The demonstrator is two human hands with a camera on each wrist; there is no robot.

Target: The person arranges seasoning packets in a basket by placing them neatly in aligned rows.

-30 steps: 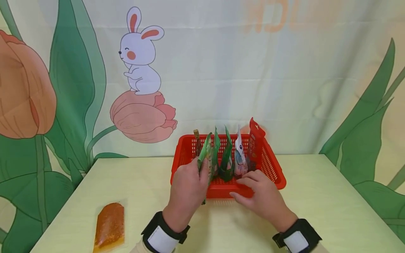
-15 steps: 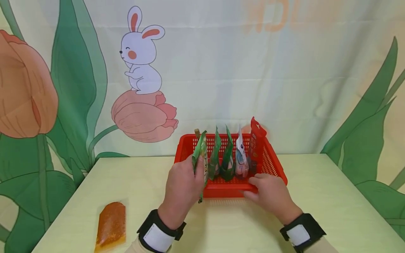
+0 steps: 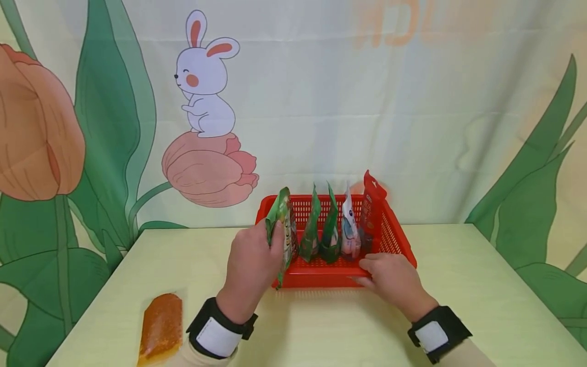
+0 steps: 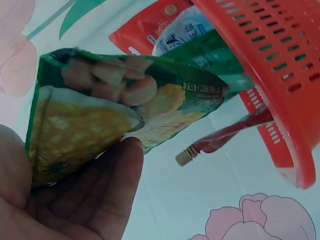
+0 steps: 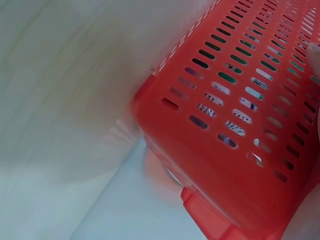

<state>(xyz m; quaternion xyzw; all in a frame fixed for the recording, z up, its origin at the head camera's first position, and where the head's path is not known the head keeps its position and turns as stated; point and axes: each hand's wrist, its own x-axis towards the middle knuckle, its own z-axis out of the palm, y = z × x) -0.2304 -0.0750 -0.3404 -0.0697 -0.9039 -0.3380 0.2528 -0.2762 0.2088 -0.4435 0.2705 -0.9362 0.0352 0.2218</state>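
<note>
My left hand (image 3: 252, 270) holds a green snack bag (image 3: 288, 239) upright at the front left of a red plastic basket (image 3: 316, 280). In the left wrist view, this bag (image 4: 85, 130) has a food picture on its face, with the thumb and fingers on either side of it. My right hand (image 3: 396, 280) grips the basket's front rim near its right corner, thumb underneath. Two other green bags (image 3: 311, 229), a white bag (image 3: 349, 232) and a red bag (image 3: 370, 214) stand in a row inside. A dark red, narrow-necked thing with a tan tip (image 4: 215, 140) leans at the basket's left.
A clear-wrapped, orange-brown packet (image 3: 161, 326) lies on the pale table (image 3: 215, 250) at the left front. Behind the table hangs a cloth (image 3: 321, 102) printed with a rabbit, tulips and leaves. The basket stands near the table's back edge.
My left hand has moved left with the green bag, opening a gap between it and the other bags. My right hand has slid right along the basket's front and now grips the rim.
</note>
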